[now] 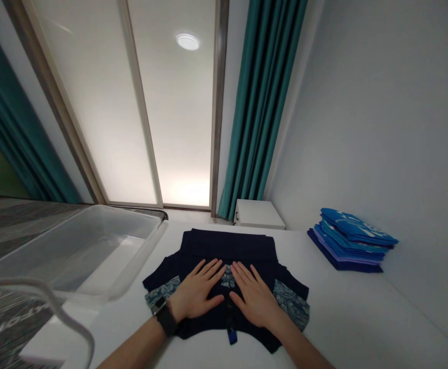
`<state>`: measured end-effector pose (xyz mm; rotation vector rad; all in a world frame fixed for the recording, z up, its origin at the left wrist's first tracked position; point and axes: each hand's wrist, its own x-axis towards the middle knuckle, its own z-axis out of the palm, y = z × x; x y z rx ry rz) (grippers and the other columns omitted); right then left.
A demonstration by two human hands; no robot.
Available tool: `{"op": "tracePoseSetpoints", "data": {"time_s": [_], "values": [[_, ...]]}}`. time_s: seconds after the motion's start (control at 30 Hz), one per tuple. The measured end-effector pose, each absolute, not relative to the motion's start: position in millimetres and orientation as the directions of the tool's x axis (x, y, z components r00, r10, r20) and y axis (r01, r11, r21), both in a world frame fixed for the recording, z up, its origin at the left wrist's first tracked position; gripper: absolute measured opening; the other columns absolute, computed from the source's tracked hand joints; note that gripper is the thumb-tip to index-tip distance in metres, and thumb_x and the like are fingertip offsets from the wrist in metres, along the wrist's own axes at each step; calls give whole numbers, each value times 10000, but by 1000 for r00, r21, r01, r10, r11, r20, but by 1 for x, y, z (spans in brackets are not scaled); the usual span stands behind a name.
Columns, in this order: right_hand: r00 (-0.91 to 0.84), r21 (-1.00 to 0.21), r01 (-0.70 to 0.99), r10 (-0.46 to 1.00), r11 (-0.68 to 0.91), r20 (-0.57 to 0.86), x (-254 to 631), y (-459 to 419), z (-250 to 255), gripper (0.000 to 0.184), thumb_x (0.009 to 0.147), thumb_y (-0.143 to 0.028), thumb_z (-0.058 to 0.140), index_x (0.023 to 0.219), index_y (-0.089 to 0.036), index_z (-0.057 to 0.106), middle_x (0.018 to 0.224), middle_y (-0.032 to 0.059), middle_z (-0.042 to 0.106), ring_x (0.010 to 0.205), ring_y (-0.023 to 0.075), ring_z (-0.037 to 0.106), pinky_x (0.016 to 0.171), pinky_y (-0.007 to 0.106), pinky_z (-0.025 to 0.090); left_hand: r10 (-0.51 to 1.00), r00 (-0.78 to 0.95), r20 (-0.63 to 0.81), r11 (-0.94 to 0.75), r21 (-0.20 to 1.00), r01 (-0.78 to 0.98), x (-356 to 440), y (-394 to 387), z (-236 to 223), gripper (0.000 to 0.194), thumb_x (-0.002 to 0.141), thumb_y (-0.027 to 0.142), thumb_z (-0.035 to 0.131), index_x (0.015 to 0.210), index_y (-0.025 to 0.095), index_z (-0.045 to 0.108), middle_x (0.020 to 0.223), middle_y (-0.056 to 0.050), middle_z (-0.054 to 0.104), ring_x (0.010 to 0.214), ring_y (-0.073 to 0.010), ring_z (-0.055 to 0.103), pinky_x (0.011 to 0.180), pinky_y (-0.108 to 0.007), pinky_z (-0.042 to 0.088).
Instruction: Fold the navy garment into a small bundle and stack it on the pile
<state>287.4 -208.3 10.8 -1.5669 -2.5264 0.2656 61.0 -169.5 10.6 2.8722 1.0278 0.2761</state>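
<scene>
A dark navy shirt (227, 243) with blue-and-white patterned panels lies spread on the white table, its far end folded over toward me. My left hand (198, 289), with a black watch on the wrist, rests flat on the left half of the shirt, fingers stretched out. On the right half, my right hand (256, 294) lies flat in the same way, its fingertips close to those of the left. A small patterned patch shows between the fingertips. A dark strip with a blue end hangs at the shirt's near edge between the wrists.
To the left stands a translucent plastic bin (104, 256) with its rim beside the table edge. A stack of folded blue and purple clothes (350, 241) sits at the right by the wall. A grey curved tube (55, 302) crosses the lower left. Beyond the table is a white cabinet (260, 212).
</scene>
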Motion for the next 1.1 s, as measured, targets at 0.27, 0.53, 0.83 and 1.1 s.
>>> {"op": "tracePoseSetpoints", "data": {"time_s": [0.27,0.53,0.83,1.1], "values": [[-265,-184,940,954,288,137,296,-210,6,595,1000,-458,199,1512,-161,264,1575,51,232,1461,215,178,1198,456,86,650,746,145,-758,196,622,59,-164,9,591,978,488,379,1517,310,217,1562,-29,304,1437,-223,275,1179,-443,212],[-87,-153,984,995,95,55,330,-202,-8,621,986,-505,201,1493,-167,321,1570,74,243,1460,223,181,1187,450,133,654,746,128,-753,206,625,56,-163,10,585,971,447,421,1511,307,243,1566,-31,290,1439,-228,270,1181,-453,219],[-91,-178,979,994,101,64,330,-202,-6,607,985,-456,211,1485,-136,337,1559,77,285,1454,220,207,1190,440,119,660,740,134,-747,229,624,56,-163,8,528,999,471,339,1501,322,268,1559,-19,310,1435,-216,282,1182,-455,223],[81,-170,985,961,-37,264,388,-209,-9,515,955,-332,266,1381,-140,483,1325,140,571,1236,262,493,1066,421,338,662,716,221,-749,235,620,75,-168,23,495,990,391,378,1471,276,358,1513,-39,405,1391,-219,368,1168,-441,271]]}}
